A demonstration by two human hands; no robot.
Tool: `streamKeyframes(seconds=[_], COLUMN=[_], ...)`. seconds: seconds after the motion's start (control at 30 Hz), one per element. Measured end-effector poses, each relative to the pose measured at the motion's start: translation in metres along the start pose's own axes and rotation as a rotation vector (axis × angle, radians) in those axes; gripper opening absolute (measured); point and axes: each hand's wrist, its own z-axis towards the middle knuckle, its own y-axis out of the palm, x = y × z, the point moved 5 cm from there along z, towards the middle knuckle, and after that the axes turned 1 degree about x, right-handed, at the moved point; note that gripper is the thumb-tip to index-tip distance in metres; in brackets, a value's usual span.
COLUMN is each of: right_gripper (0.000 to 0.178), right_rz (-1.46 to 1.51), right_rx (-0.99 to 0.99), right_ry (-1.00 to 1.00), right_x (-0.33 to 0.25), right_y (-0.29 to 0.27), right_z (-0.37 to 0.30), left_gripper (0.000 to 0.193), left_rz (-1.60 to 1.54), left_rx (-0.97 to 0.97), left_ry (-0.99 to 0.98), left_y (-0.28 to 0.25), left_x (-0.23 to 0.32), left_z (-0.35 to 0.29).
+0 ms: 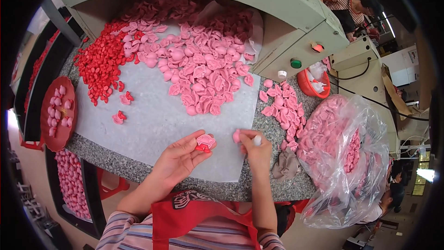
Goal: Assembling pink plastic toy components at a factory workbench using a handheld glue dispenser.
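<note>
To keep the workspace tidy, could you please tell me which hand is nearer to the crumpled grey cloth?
Right: the right hand is just left of the grey cloth; the left hand is farther left, beyond the right one.

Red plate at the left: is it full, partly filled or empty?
Partly filled: small pink pieces lie on the plate, with bare red showing around them.
</note>
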Motion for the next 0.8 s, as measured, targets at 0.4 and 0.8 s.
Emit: streamKeyframes(seconds=[0.4,0.8], right_gripper=[0.022,0.03], right_rz=[-0.688,-0.124], right_rx=[-0.128,0.106], right_ry=[-0.869,-0.752], right_x=[-0.028,-0.072], right_y=[-0.004,0.038], right_z=[-0.017,-0.094], left_gripper=[0.041,0.031], left_rz=[-0.072,0.198], left_rx=[-0.056,-0.087], left_ry=[-0.027,0.288], left_y=[0.004,0.022], left_x=[-0.008,-0.011], left_z=[-0.001,-0.011])
